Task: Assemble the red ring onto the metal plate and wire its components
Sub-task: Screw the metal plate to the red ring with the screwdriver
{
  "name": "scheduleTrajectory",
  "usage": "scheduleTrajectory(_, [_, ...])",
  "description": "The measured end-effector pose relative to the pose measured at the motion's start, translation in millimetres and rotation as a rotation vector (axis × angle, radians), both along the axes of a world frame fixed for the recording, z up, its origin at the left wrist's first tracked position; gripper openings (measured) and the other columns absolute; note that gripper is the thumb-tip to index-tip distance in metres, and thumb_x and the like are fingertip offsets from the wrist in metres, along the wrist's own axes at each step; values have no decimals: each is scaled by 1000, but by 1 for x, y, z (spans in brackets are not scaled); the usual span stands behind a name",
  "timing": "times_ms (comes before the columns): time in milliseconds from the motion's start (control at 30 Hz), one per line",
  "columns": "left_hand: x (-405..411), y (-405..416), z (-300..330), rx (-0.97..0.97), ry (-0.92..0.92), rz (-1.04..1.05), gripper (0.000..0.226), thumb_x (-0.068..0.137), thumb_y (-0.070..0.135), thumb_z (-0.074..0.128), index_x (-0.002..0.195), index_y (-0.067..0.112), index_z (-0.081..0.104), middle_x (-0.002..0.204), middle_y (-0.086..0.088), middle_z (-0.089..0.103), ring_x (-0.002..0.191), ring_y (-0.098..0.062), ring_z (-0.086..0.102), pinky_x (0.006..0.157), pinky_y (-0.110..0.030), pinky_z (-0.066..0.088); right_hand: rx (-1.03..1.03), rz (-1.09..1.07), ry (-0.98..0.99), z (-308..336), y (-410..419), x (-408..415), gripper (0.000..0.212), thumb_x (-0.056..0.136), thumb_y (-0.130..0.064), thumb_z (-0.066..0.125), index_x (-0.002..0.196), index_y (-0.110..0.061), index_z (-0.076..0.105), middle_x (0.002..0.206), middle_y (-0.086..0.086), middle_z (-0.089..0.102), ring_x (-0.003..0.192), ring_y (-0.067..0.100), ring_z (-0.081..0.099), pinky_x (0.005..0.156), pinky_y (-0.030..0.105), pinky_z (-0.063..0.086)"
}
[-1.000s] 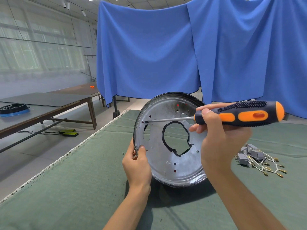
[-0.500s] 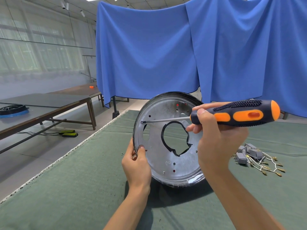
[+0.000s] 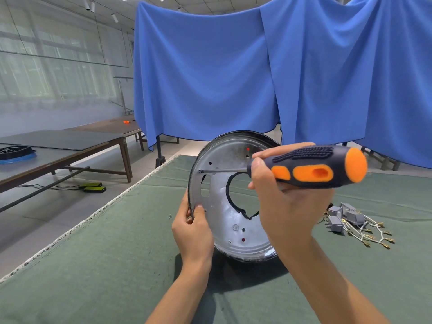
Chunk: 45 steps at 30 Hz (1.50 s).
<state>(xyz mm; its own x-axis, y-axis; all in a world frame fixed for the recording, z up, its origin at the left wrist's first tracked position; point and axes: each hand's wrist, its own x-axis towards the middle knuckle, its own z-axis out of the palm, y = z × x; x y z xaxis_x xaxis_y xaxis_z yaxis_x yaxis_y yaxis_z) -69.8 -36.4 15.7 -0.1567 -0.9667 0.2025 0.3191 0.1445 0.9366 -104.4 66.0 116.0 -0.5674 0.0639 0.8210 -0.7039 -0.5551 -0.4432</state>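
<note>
A round metal plate [image 3: 224,228] with a black-edged centre hole stands on its rim on the green table. My left hand [image 3: 194,228] grips its left edge, thumb on the inner face. My right hand [image 3: 285,206] grips a black and orange screwdriver [image 3: 313,167] held level. Its thin shaft reaches left and the tip touches a hole near the plate's upper left rim. Red shows through small holes in the plate; the red ring itself is hidden behind it.
Grey connector blocks with white wires and brass terminals [image 3: 357,225] lie on the green table cover [image 3: 93,265] to the right. A small screw [image 3: 170,216] lies left of the plate. The table edge runs along the left. Dark tables and a blue curtain stand behind.
The plate has turned a little, its face now angled more to the right. The screwdriver stays with its tip at the upper left hole. Both hands keep their hold.
</note>
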Motion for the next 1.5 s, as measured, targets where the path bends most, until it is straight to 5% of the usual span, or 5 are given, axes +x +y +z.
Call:
scheduleTrajectory(300, [4, -5, 1, 51, 44, -25, 35, 94, 5, 50, 121, 20, 65, 100, 5, 73, 78, -2, 65, 74, -20, 49, 256, -136, 87, 17, -14, 15, 19, 69, -25, 64, 60, -27, 47, 52, -11, 50, 47, 4, 46, 51, 13, 41])
scheduleTrajectory(500, [13, -10, 5, 189, 40, -99, 35, 93, 6, 49, 123, 16, 63, 98, -2, 72, 80, -16, 64, 85, -38, 55, 461, -361, 313, 38, -27, 33, 32, 73, -19, 72, 61, -17, 43, 49, -5, 43, 57, 15, 43, 52, 10, 33])
scheduleTrajectory(867, [27, -4, 10, 337, -139, -433, 17, 74, 12, 52, 62, 21, 60, 69, -10, 43, 66, -23, 38, 59, -37, 35, 847, -491, 376, 73, -59, 20, 31, 76, -23, 60, 64, -20, 32, 51, -2, 41, 51, 19, 37, 47, 27, 28])
scheduleTrajectory(1133, [35, -3, 9, 375, -363, -720, 22, 85, 37, 53, 90, 15, 57, 84, -7, 57, 71, -27, 61, 48, -42, 56, 1017, -414, 265, 44, -68, -4, 23, 79, -23, 60, 69, -19, 40, 56, -2, 46, 54, 21, 43, 47, 29, 33])
scheduleTrajectory(1500, [30, -22, 8, -111, -946, -479, 57, 86, 53, 30, 78, 2, 57, 64, -11, 71, 62, -34, 69, 74, -43, 58, 1075, -402, 242, 49, -67, -16, 13, 77, -22, 58, 78, -12, 49, 62, 4, 54, 60, 31, 59, 57, 33, 47])
